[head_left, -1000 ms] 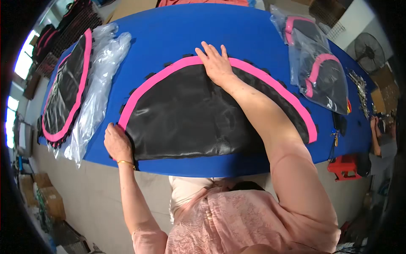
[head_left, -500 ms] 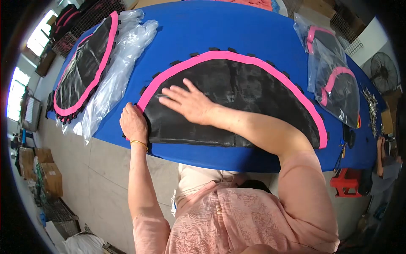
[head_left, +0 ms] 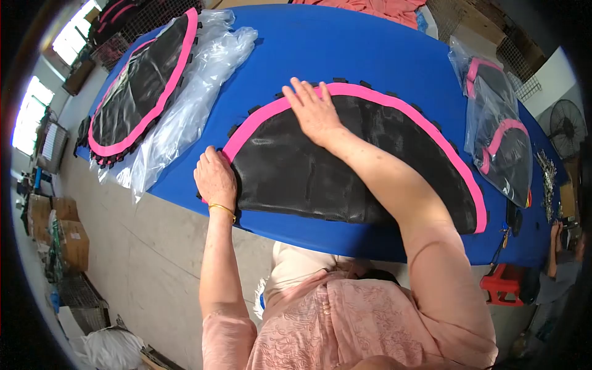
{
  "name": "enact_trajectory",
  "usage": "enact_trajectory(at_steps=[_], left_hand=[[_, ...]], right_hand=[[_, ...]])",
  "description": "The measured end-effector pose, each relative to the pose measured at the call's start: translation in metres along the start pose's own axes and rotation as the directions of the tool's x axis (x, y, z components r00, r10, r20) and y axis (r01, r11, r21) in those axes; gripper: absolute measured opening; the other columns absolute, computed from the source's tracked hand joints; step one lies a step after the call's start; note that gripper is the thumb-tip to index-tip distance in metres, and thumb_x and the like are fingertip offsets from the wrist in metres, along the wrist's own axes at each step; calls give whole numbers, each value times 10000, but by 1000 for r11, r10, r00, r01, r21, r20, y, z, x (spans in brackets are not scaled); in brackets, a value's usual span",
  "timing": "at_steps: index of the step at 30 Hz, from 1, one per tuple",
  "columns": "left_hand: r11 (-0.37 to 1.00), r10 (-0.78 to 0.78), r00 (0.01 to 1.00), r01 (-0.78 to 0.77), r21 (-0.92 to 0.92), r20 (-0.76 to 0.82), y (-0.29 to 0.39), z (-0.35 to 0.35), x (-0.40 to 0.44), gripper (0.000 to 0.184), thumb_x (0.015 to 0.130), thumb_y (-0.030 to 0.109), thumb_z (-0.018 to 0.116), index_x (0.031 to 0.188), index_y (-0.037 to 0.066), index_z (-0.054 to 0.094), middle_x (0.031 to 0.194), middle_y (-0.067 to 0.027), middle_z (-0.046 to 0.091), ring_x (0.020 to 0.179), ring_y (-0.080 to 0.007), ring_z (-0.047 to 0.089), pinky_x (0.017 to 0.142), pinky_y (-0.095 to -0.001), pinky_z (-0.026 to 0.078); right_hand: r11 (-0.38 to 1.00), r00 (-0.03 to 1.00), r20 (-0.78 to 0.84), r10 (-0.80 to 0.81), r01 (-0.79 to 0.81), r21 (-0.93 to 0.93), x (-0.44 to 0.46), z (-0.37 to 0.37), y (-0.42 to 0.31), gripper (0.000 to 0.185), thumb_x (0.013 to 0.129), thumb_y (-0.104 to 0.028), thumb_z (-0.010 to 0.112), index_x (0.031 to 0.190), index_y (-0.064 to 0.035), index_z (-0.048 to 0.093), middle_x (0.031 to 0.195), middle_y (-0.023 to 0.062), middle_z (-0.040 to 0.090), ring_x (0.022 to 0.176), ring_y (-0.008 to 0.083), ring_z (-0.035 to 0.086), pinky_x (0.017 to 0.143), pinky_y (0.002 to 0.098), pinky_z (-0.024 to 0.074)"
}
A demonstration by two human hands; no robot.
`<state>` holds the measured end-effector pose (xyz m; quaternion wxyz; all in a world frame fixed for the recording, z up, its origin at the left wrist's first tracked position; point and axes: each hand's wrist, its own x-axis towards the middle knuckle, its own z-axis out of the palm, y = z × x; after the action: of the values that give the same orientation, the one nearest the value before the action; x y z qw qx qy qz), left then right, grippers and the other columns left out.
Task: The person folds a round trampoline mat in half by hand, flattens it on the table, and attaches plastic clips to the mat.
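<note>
A black half-round fabric piece (head_left: 296, 179) with a pink border and small black tabs along its curve lies flat on the blue table (head_left: 296, 43). At its left corner my left hand (head_left: 216, 177) is closed on the edge, with a gold bracelet at the wrist. My right hand (head_left: 313, 112) rests with fingers spread across the upper left of the pink border, palm on the black fabric. The straight side of the piece runs along the table's near edge.
Another pink-edged black piece (head_left: 145, 86) lies at the left beside clear plastic (head_left: 197, 105). Bagged pieces (head_left: 501, 145), metal parts (head_left: 547, 179) and a fan (head_left: 565, 123) are at the right. A red stool (head_left: 501, 285) stands below; another person's arm (head_left: 553, 250) shows at far right.
My right hand has moved from the middle of the black fabric up to the pink border. My left hand stays at the left corner. The whole view has shifted.
</note>
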<state>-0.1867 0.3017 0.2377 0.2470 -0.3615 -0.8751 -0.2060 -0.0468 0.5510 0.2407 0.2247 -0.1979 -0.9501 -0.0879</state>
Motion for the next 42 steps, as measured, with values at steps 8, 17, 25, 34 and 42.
enact_trajectory(at_steps=[8, 17, 25, 34, 42], left_hand=[[986, -19, 996, 4, 168, 89, -8, 11, -3, 233, 1045, 226, 550, 1203, 73, 627, 1055, -98, 705, 984, -290, 678, 852, -421, 518], [992, 31, 999, -35, 120, 31, -11, 12, -4, 233, 979, 169, 585, 1189, 75, 622, 1032, -136, 711, 954, -353, 690, 809, -475, 540], [990, 25, 999, -28, 137, 27, -8, 8, -3, 248, 1063, 233, 535, 1209, 55, 629, 1040, -120, 689, 957, -321, 671, 826, -438, 519], [991, 10, 999, -17, 133, 49, -10, 10, -1, 285, 1076, 253, 516, 1233, 44, 631, 1091, -157, 713, 1003, -351, 686, 855, -454, 533], [993, 62, 997, -66, 98, 48, -23, 20, 1, 277, 1068, 242, 528, 1223, 27, 606, 1079, -174, 703, 985, -380, 682, 806, -491, 537]], right_hand=[[961, 971, -72, -228, 236, 141, 26, 14, -110, 648, 973, -182, 565, 1596, -132, 397, 1680, 115, 351, 1499, 321, 400, 1231, 645, 216], [999, 998, -56, -6, 8, 35, 35, 20, -1, 635, 955, -113, 521, 1583, -132, 423, 1671, 127, 365, 1517, 330, 376, 1211, 660, 230], [923, 950, -17, 312, -307, -234, -41, -8, 157, 702, 946, -43, 517, 1621, -137, 351, 1693, 145, 312, 1541, 326, 350, 1222, 665, 211], [843, 884, 75, 461, -411, -347, -129, -57, 192, 711, 952, -44, 530, 1628, -153, 338, 1699, 146, 288, 1538, 322, 348, 1230, 635, 239], [964, 951, 213, 223, -182, -195, -180, -101, 109, 736, 928, -80, 572, 1623, -134, 335, 1673, 159, 332, 1527, 326, 360, 1232, 626, 229]])
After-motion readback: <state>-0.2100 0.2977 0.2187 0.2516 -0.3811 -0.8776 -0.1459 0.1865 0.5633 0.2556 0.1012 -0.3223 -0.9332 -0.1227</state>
